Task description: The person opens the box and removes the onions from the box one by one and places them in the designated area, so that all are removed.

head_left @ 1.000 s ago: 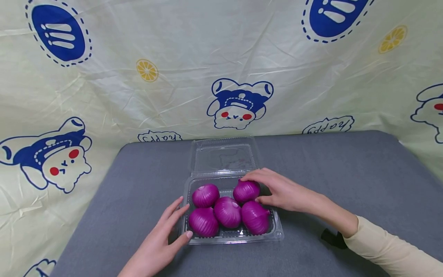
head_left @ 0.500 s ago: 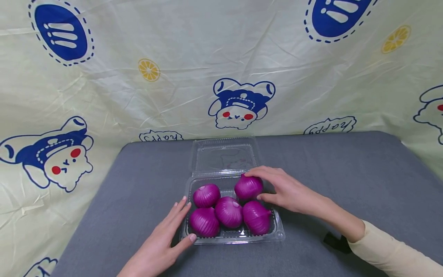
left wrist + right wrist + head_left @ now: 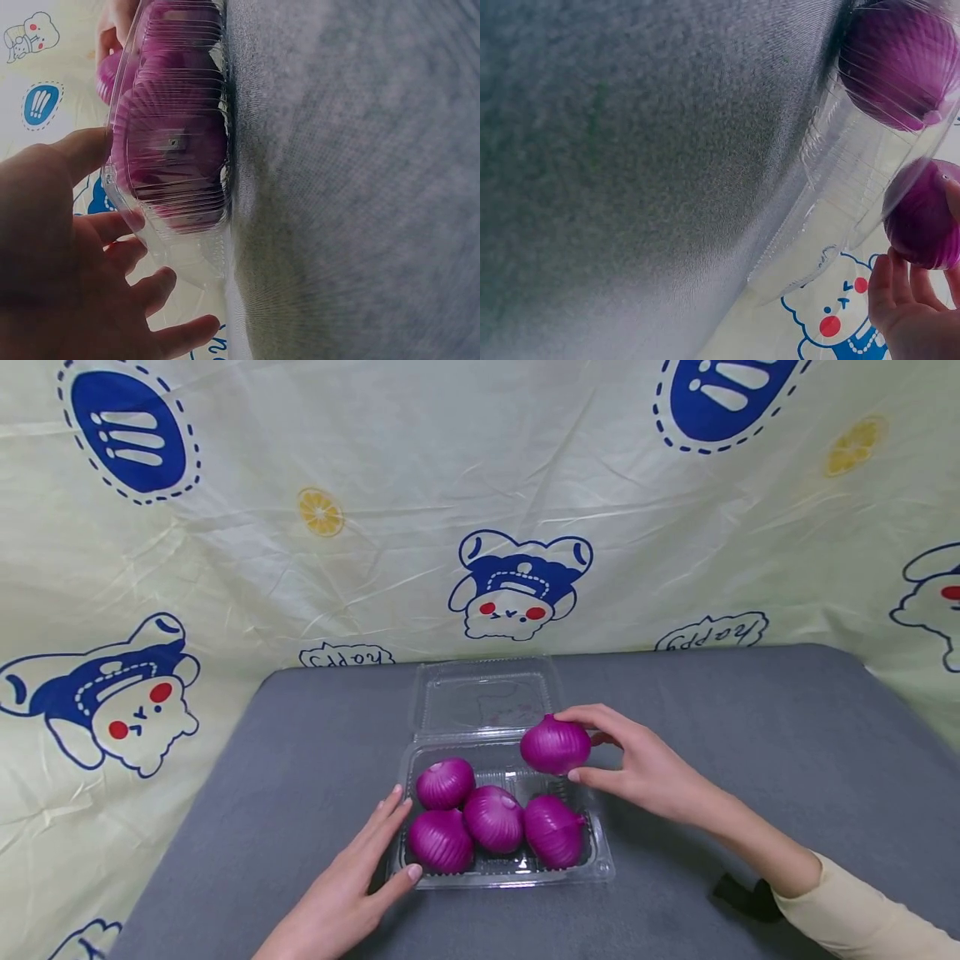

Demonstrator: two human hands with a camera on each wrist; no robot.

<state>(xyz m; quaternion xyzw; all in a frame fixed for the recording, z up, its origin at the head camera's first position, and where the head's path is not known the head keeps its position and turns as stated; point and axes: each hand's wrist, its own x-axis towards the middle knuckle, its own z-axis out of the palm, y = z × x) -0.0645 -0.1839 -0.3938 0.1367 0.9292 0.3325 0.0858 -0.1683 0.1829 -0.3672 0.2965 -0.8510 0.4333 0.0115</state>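
While gripping a glossy purple, round onion (image 3: 555,745) between the thumb and fingers of the right hand (image 3: 643,768), rests the left hand (image 3: 341,877) against the left side of a clear, ribbed, rectangular plastic tray (image 3: 517,882). Holds that onion raised above the tray's far right section, with fingertips beside its stem tip and the thumb against its near right side. Extends the fingers of the left hand in a released state, spread along the tray's left side, with the thumb at the near left corner. Counts four further onions of like colour inside the tray: a rear left onion (image 3: 445,783), a front left onion (image 3: 441,842), a middle onion (image 3: 493,820) and a right onion (image 3: 554,832), the last with its stem tip turned to the right. Finds the clear plastic hinged lid (image 3: 457,702) laid back beyond the tray's far edge. Locates the tray on a grey, cloth-covered worktop (image 3: 315,735), ahead of a pale curtain (image 3: 390,443) printed with blue cartoon figures (image 3: 521,581) and orange slices (image 3: 321,512). Notes a cream long sleeve (image 3: 855,906) on the right forearm (image 3: 757,835) and, just beside that arm, a small black object (image 3: 748,899), too obscure to identify.
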